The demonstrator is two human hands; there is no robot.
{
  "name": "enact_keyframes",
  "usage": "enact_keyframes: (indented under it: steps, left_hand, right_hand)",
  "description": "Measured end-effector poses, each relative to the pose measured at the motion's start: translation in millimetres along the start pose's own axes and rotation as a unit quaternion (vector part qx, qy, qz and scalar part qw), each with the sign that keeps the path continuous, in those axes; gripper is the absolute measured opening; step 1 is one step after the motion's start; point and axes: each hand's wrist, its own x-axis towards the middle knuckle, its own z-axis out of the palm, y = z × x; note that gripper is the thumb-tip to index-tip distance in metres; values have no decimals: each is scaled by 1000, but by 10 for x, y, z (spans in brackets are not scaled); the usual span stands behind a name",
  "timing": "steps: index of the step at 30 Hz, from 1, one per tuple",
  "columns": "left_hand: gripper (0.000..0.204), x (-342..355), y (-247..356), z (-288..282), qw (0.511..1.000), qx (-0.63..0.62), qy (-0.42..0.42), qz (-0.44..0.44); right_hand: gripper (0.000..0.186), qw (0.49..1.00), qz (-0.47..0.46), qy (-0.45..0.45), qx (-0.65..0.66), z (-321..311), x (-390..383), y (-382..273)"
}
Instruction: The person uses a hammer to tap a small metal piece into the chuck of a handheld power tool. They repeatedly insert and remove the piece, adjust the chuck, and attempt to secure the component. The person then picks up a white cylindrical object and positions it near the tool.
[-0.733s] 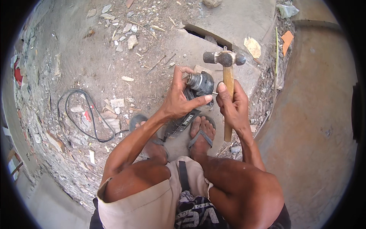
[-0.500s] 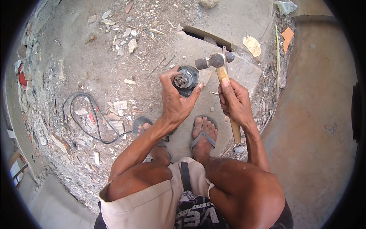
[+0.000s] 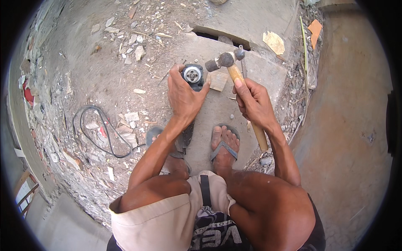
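Observation:
My left hand [image 3: 184,98] is closed round the head of an angle grinder [image 3: 193,75], fingers on its left side and thumb on its right. The round spindle end faces up, with no disc on it. The grinder's dark body runs back beneath my wrist toward my left foot, partly hidden. My right hand [image 3: 253,100] grips a ball-peen hammer [image 3: 226,60] by its wooden handle, thumb laid along the top. The hammer's head is up and to the right of the grinder, apart from it. Between them on the ground lies a small square wooden block [image 3: 217,80].
A black cord [image 3: 109,140] loops on the ground at left. Stone chips and rubble [image 3: 139,52] litter the ground. A concrete slab [image 3: 268,75] has a dark gap [image 3: 217,37] along its far edge. An orange shard [image 3: 315,32] and green stick [image 3: 305,50] lie at right.
The grinder's head has shifted left and a little away, its spindle now facing more squarely upward. My right hand and the hammer have moved slightly left and away. More of the wooden block shows.

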Motion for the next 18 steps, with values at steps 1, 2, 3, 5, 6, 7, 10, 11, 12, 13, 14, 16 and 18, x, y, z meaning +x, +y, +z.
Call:
enact_keyframes:
  steps: [1,2,3,5,6,7,10,11,12,13,14,16,18]
  left_hand:
    - [82,13,-17,10,1000,-6,-9,1]
    - [83,28,-54,-15,1000,-9,-16,0]
    - [85,44,-92,-42,1000,-12,-22,-1]
    - [82,93,-182,-105,992,7,-118,-37]
    - [80,101,-211,-124,984,15,-166,-56]
    - [78,93,-218,-122,987,9,-151,-46]
    - [74,56,-208,-83,996,-12,-86,-13]
    - [73,42,-176,-70,998,-20,-53,0]
    - [72,35,-147,-66,999,-28,-19,13]
    - [67,36,-120,-74,997,-62,6,42]
    - [61,35,-103,-98,993,-91,31,70]
    - [52,29,-129,-119,985,-125,57,101]
    - [45,52,-162,-111,983,-138,58,109]
  right_hand:
    - [47,1000,5,6,9,-14,7,14]
    - [47,1000,9,8,19,-9,20,25]
    - [46,999,19,6,30,-2,29,32]
    - [45,998,39,1,48,19,50,44]
    - [43,998,40,-2,53,37,65,59]
    - [40,997,41,-4,58,59,82,79]
    - [41,999,32,-16,17,77,129,81]
    - [43,999,27,-20,-7,73,136,60]
    - [41,999,23,-18,-15,77,126,23]
    - [39,999,19,-15,-23,83,102,-38]
    - [38,999,15,-15,-28,100,96,-74]
    - [36,1000,0,-15,-8,123,112,-94]
    - [38,1000,-7,-16,-5,120,115,-123]
